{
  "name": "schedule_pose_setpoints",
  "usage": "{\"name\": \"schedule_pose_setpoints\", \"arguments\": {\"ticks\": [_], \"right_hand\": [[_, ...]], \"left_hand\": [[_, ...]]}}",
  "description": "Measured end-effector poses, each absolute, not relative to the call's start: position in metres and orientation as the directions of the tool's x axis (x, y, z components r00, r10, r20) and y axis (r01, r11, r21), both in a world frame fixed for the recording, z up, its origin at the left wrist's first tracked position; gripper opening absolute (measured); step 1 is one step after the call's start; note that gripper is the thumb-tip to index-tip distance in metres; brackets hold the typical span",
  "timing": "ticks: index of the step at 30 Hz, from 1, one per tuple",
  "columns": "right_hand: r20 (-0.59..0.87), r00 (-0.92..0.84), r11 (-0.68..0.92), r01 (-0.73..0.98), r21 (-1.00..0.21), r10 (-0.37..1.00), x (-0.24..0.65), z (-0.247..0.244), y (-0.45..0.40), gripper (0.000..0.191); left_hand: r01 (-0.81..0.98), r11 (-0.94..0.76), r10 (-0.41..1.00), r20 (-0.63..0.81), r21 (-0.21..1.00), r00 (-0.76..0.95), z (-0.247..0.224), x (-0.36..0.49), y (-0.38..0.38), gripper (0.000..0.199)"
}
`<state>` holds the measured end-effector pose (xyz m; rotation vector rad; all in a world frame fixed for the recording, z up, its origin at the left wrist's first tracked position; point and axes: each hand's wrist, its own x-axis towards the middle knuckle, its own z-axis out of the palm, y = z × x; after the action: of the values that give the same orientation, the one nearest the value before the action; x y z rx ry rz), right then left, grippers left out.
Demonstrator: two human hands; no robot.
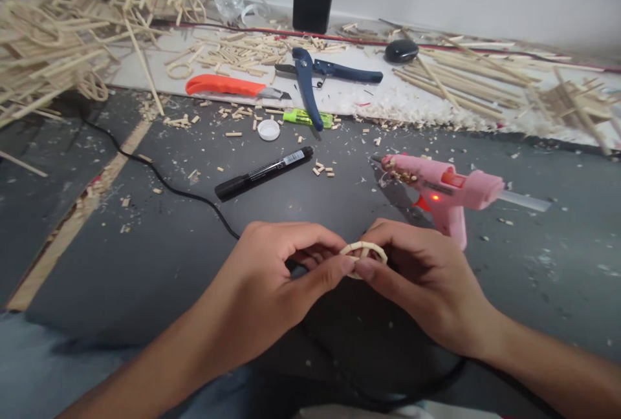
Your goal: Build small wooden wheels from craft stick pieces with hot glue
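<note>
Between both hands is a small wooden ring (365, 247) made of short pale stick pieces, with a crosspiece visible inside it. My left hand (295, 270) pinches its left side between thumb and fingers. On the other side my right hand (422, 277) grips the ring's right and front edge, the two thumb tips nearly meeting. The thumbs hide the ring's lower part. Just beyond my right hand stands a pink hot glue gun (444, 189), its small light glowing orange-red and a clear glue stick (526, 200) poking out the back.
A black marker (264, 173), white cap (268, 129), orange utility knife (228, 86), blue-handled cutter (308, 86) and green highlighter (301, 118) lie beyond my hands. Wooden stick structures (53, 24) pile up at left; loose sticks (466, 83) lie right. A black cable (165, 180) crosses the dark table.
</note>
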<state>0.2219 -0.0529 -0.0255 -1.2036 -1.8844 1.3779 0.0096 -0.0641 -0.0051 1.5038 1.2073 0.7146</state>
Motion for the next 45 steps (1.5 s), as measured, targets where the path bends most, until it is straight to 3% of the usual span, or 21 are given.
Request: {"name": "schedule_pose_setpoints", "arguments": {"ticks": [12, 22, 29, 32, 36, 42, 45], "right_hand": [[-0.111, -0.417, 0.096, 0.446, -0.890, 0.902, 0.217, -0.023, -0.053, 0.020], [-0.156, -0.340, 0.037, 0.499, -0.866, 0.927, 0.218, -0.022, -0.055, 0.025], [-0.129, -0.354, 0.069, 0.497, -0.865, 0.927, 0.218, -0.024, -0.054, 0.021], [-0.092, -0.386, 0.115, 0.481, -0.869, 0.918, 0.218, -0.024, -0.053, 0.020], [-0.073, -0.400, 0.143, 0.484, -0.863, 0.914, 0.217, -0.022, -0.053, 0.017], [-0.029, -0.415, 0.213, 0.526, -0.824, 0.909, 0.210, -0.023, -0.054, 0.013], [0.000, -0.425, 0.250, 0.532, -0.809, 0.905, 0.208, -0.023, -0.055, 0.015]], "left_hand": [[0.479, -0.219, 0.933, 0.039, 0.850, 0.358, -0.008, 0.004, -0.065, 0.021], [0.671, -0.378, 0.926, 0.257, 0.638, 0.278, -0.016, 0.007, -0.069, 0.017], [0.526, -0.218, 0.963, 0.094, 0.822, 0.253, -0.010, 0.008, -0.064, 0.009], [0.507, -0.240, 0.953, 0.101, 0.828, 0.286, -0.010, 0.008, -0.066, 0.004], [0.596, -0.344, 0.935, 0.204, 0.725, 0.291, -0.013, 0.010, -0.072, 0.013], [0.771, -0.510, 0.849, 0.367, 0.381, 0.380, -0.016, 0.013, -0.078, 0.026], [0.786, -0.537, 0.820, 0.408, 0.306, 0.401, -0.017, 0.015, -0.079, 0.029]]}}
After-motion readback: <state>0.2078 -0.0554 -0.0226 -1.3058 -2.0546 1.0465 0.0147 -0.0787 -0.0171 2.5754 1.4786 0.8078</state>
